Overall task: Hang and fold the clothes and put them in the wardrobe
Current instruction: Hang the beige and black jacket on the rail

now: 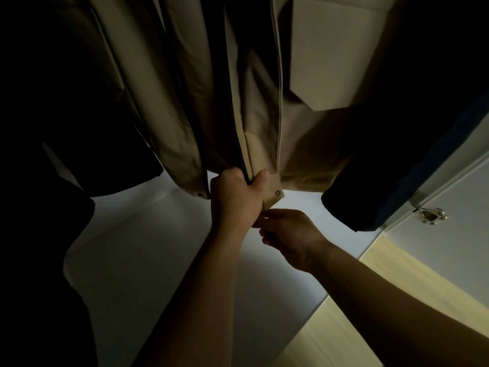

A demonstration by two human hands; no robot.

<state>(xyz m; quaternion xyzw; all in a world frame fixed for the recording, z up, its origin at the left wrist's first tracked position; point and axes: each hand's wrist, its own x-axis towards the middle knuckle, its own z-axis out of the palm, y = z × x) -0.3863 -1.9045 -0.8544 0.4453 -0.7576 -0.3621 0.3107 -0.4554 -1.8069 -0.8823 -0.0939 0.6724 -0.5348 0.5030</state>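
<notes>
left fingers (235,176) curled round coat (264,115) hem; coat hangs in wardrobe (148,247); right hand (288,234) just under snap tab (274,198), grip unclear; risk: hard tug pulls coat down.

text: none legible | labels: none legible | numbers: none | light: dim
</notes>
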